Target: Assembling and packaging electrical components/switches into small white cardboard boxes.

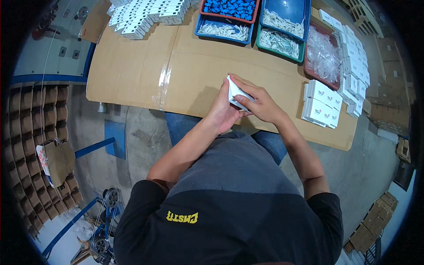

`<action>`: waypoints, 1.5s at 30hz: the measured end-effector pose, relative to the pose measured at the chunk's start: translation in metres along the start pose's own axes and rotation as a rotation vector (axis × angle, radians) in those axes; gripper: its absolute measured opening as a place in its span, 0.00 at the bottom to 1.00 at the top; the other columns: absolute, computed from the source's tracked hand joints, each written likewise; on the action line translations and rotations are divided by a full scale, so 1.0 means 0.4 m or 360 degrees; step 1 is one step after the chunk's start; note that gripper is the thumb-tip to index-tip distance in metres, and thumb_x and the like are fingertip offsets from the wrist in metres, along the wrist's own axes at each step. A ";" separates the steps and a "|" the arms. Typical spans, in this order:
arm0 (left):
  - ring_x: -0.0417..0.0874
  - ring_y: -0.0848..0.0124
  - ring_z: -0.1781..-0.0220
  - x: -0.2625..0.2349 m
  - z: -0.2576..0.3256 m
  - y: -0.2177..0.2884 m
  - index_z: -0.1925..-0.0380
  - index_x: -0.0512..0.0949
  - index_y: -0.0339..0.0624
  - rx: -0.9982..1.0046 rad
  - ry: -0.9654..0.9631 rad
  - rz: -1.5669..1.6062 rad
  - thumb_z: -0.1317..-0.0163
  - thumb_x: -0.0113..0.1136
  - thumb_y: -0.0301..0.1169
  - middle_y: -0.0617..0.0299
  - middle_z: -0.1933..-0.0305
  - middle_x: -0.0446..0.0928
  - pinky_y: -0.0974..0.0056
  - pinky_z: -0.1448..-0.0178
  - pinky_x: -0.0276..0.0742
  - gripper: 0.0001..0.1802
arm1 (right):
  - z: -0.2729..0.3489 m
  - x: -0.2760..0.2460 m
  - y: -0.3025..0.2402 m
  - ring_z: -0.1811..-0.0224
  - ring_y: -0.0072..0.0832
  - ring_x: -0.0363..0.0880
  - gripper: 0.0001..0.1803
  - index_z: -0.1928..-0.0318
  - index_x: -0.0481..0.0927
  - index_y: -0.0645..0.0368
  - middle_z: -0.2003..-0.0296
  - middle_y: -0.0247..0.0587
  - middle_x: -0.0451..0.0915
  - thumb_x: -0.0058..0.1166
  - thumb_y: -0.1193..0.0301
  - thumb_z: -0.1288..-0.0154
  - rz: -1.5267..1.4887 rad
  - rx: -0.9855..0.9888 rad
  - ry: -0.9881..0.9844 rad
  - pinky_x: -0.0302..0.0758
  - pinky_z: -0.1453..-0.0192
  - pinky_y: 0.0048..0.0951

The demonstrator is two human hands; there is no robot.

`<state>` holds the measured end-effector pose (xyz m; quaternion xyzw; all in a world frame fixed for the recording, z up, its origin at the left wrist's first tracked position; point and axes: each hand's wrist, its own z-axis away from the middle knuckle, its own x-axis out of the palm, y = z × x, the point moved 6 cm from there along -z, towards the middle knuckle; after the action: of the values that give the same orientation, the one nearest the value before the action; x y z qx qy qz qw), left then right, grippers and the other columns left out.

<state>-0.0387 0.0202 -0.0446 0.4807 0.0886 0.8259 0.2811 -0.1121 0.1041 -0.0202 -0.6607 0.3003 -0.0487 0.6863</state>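
Close to the table's near edge, both my hands are closed round a small white box. My left hand grips it from the left side and below. Over its right side and top lies my right hand, thumb against the face of the box. The fingers cover much of it, so I cannot tell whether its flap is open. Nearest to my right hand are stacked white boxes at the table's right front.
Cardboard covers the table. Rows of white boxes stand far left. At the back are a red tray of blue pieces, blue trays and a green tray of white pieces, and a reddish tray of clear plastic.
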 end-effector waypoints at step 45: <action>0.76 0.67 0.34 0.048 0.048 0.140 0.31 0.69 0.35 0.1179 -0.0092 -0.1066 0.31 0.68 0.26 0.56 0.34 0.73 0.59 0.28 0.71 0.31 | 0.045 -0.123 -0.015 0.41 0.24 0.80 0.30 0.30 0.74 0.62 0.43 0.38 0.82 0.65 0.78 0.32 -0.1144 0.0215 0.0710 0.77 0.36 0.30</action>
<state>-0.0513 -0.0178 0.0030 0.5160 0.5177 0.5897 0.3435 -0.1419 0.1419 0.0015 -0.6502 0.1882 -0.4460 0.5855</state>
